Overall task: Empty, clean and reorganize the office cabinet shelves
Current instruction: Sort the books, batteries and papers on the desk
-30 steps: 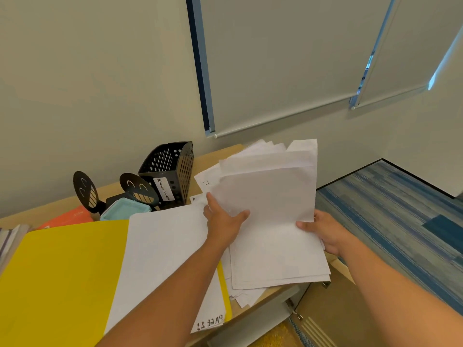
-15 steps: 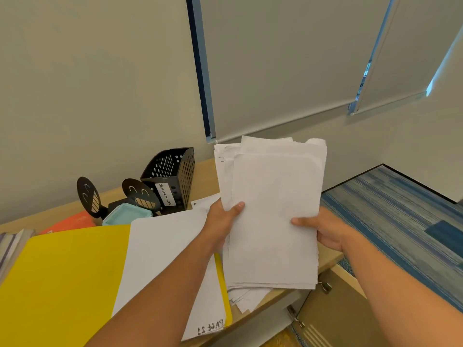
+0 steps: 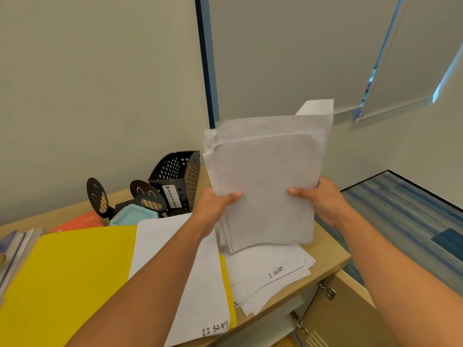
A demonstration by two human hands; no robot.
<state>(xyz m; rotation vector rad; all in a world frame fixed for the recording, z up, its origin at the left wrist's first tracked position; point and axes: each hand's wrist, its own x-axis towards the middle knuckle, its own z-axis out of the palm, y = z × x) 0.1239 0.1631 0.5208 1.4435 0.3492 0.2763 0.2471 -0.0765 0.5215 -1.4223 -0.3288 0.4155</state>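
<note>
The cabinet top point(image 3: 328, 249), light wood, fills the lower half of the view, with an open cabinet door point(image 3: 338, 311) at 5 o'clock below its edge. A yellow folder point(image 3: 65, 279) lies flat at 8 o'clock, and a white sheet point(image 3: 195, 284) marked "PAGE 21" lies on its right part. A stack of papers point(image 3: 268, 184) is held upright just right of centre, its lower edge close above loose sheets point(image 3: 270, 276) spread on the cabinet top at 5 o'clock; contact between the two cannot be told. The left hand point(image 3: 215, 204) grips the stack's left edge, thumb curled across the front face. The right hand point(image 3: 323, 199) grips the right edge likewise, thumb on the front. A black mesh holder point(image 3: 180, 179) labelled "MAGAZINE" stands at 10 o'clock of the stack against the wall. Beside it, further left, stand two black smiley-face bookends point(image 3: 97, 196), a pale blue container point(image 3: 132, 215) and an orange item point(image 3: 77, 221). Books point(image 3: 15, 249) are stacked at the 9 o'clock edge.
</note>
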